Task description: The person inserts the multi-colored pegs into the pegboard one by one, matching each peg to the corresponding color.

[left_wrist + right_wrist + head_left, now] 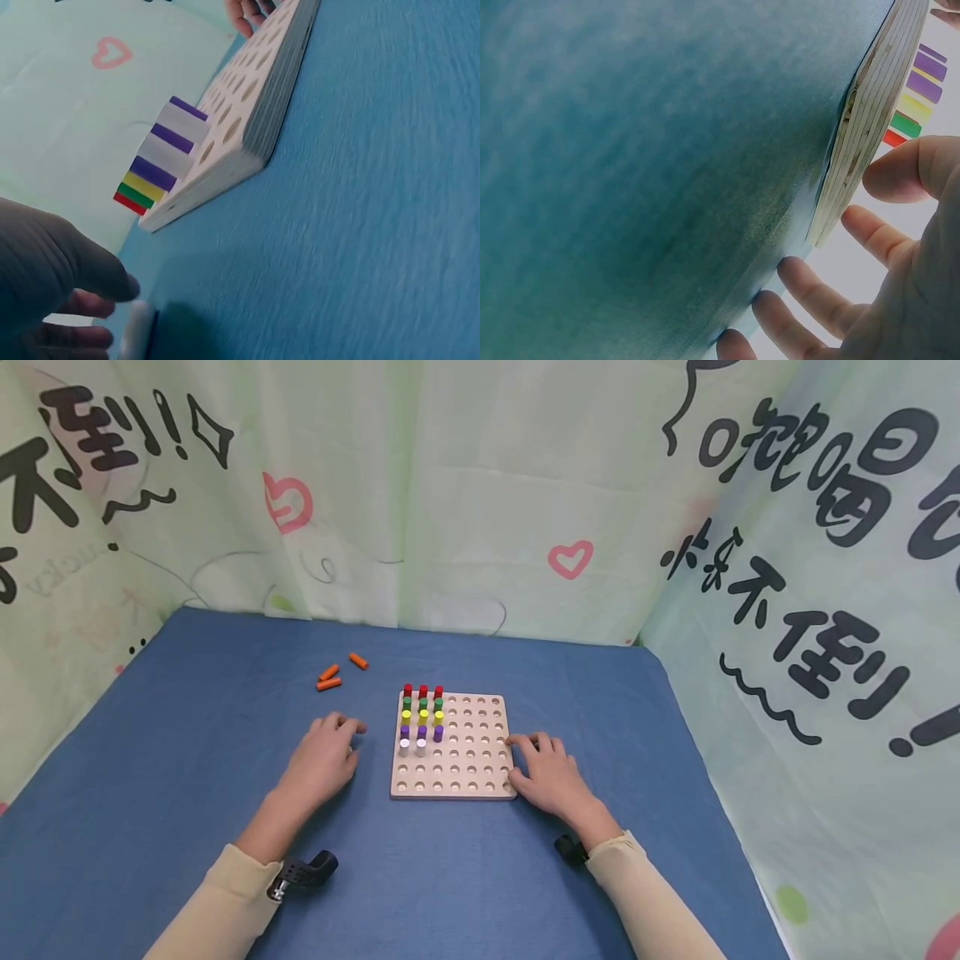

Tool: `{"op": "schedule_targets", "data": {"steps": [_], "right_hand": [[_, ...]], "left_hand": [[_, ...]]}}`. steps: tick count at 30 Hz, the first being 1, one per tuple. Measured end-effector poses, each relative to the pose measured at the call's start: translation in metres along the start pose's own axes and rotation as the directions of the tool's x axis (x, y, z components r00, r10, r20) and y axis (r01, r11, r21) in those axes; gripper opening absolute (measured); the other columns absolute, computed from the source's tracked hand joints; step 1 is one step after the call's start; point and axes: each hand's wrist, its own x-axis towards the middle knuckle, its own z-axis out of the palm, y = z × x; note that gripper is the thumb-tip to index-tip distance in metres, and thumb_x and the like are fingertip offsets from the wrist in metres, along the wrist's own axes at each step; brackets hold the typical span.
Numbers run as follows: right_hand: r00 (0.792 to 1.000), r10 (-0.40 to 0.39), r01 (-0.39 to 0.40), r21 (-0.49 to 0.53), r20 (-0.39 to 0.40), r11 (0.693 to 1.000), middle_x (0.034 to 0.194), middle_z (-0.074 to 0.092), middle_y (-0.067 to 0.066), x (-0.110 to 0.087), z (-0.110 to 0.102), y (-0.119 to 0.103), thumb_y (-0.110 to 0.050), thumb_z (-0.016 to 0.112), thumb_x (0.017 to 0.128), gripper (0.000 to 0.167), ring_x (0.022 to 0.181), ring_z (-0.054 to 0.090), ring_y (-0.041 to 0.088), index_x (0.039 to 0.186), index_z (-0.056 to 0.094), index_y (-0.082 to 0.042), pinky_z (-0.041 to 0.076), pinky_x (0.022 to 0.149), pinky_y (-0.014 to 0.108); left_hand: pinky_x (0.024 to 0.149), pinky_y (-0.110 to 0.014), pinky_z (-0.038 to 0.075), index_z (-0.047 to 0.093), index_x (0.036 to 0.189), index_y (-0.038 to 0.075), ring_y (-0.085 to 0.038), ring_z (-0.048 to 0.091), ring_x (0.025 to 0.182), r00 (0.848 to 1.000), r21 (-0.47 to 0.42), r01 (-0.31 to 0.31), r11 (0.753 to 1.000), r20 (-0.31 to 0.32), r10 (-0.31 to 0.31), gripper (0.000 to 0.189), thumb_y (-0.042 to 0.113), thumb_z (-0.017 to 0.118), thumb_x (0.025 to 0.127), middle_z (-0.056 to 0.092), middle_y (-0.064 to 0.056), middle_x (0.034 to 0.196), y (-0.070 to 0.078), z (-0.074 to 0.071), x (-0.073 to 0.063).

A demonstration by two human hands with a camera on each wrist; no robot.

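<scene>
A pale wooden pegboard (472, 785) lies flat on the table. Its left side carries rows of upright pegs: three red, three green, three yellow, three purple and two white pegs (421, 748). Left of the board, my left hand (318, 760) hovers low over the cloth, thumb and fingers apart. Close by its fingertips in the left wrist view is a loose white peg (136, 330), which the hand hides in the head view. My right hand (551, 777) rests at the board's right edge, fingers spread, with the thumb and index finger touching the edge.
Three orange pegs (328, 684) lie loose on the blue cloth (465, 877) beyond my left hand. Printed curtains (487, 510) hang behind the table and along both sides.
</scene>
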Motion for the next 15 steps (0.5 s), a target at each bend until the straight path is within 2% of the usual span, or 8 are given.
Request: {"op": "schedule_targets", "data": {"steps": [3,9,12,15], "right_hand": [[1.0,0.0,0.0,-0.004,0.002,1.0,0.144,0.048,0.018,0.0003,0.0005,0.0005,-0.027,0.053,0.097,0.049,0.132,0.044,0.044,0.146,0.051,-0.025,0.041,0.099,0.066],[1.0,-0.002,0.002,-0.008,0.003,1.0,0.145,0.048,0.018,0.0006,0.0007,0.0009,-0.027,0.053,0.097,0.049,0.133,0.044,0.044,0.146,0.051,-0.025,0.04,0.1,0.066],[1.0,-0.003,0.003,-0.006,0.001,1.0,0.145,0.048,0.018,0.0007,0.0006,0.001,-0.026,0.053,0.097,0.048,0.133,0.044,0.044,0.146,0.052,-0.025,0.04,0.1,0.067],[1.0,-0.003,0.003,-0.005,0.001,1.0,0.144,0.048,0.018,0.0004,0.0005,0.0013,-0.026,0.053,0.097,0.048,0.133,0.044,0.044,0.146,0.052,-0.025,0.04,0.099,0.066]], "left_hand": [[0.086,-0.051,0.052,0.068,0.123,0.002,-0.037,0.056,0.105,0.999,0.008,-0.003,1.0,0.034,0.002,0.03,-0.003,0.065,0.093,0.061,-0.021,0.118,-0.0023,-0.0023,-0.0012],[0.082,-0.049,0.053,0.072,0.11,0.005,-0.033,0.057,0.095,0.996,0.046,-0.02,0.999,0.083,0.016,0.026,-0.009,0.064,0.089,0.064,-0.017,0.106,-0.007,-0.0006,-0.0027],[0.08,-0.048,0.053,0.073,0.106,0.006,-0.032,0.058,0.092,0.997,0.041,-0.027,0.999,0.078,0.024,0.025,-0.01,0.064,0.088,0.063,-0.016,0.103,-0.0086,0.0016,-0.0031],[0.08,-0.048,0.054,0.073,0.104,0.006,-0.03,0.059,0.09,0.998,0.022,-0.053,0.998,0.044,0.052,0.024,-0.011,0.065,0.088,0.064,-0.014,0.1,-0.0091,0.0027,-0.0033]]}}
